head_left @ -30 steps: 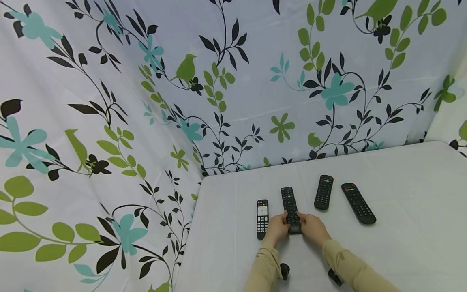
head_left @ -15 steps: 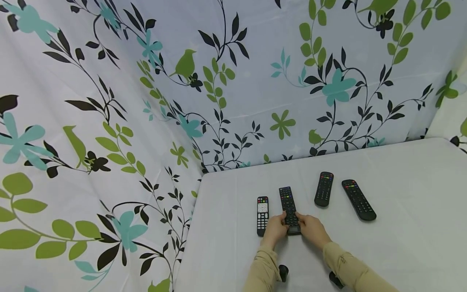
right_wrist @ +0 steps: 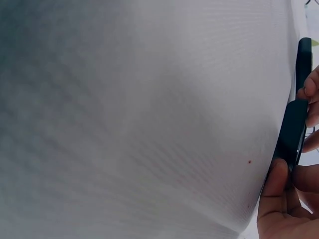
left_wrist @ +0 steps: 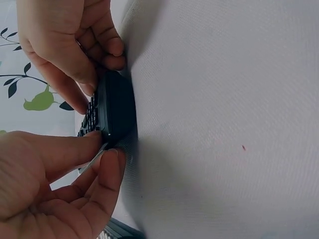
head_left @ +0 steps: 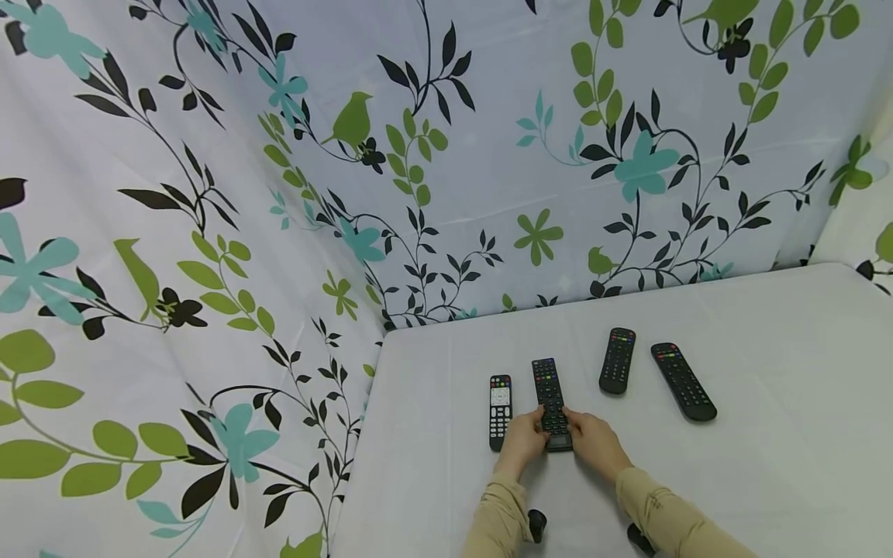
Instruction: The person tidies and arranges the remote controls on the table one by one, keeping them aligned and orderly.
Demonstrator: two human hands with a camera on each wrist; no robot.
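Observation:
A long black remote control (head_left: 548, 387) lies lengthwise on the white table, between two other remotes. My left hand (head_left: 522, 443) grips its left edge near the lower end, with thumb and fingers at the side. On the opposite edge, my right hand (head_left: 598, 446) grips it the same way. The left wrist view shows the remote's dark near end (left_wrist: 118, 107) low over the cloth, the left thumb and fingers (left_wrist: 110, 169) pinching its edge. In the right wrist view its side (right_wrist: 291, 130) shows between both hands, and the far part is hidden.
A smaller remote with white keys (head_left: 500, 415) lies just left of my left hand. Two black remotes, one upright (head_left: 617, 360) and one slanted (head_left: 684, 381), lie to the right. A leaf-patterned curtain (head_left: 446, 155) borders the white table (head_left: 781, 387) behind and left.
The gripped remote has slid slightly toward me relative to the other remotes, both hands moving with it. The grip stays the same, and the head view has shifted a little.

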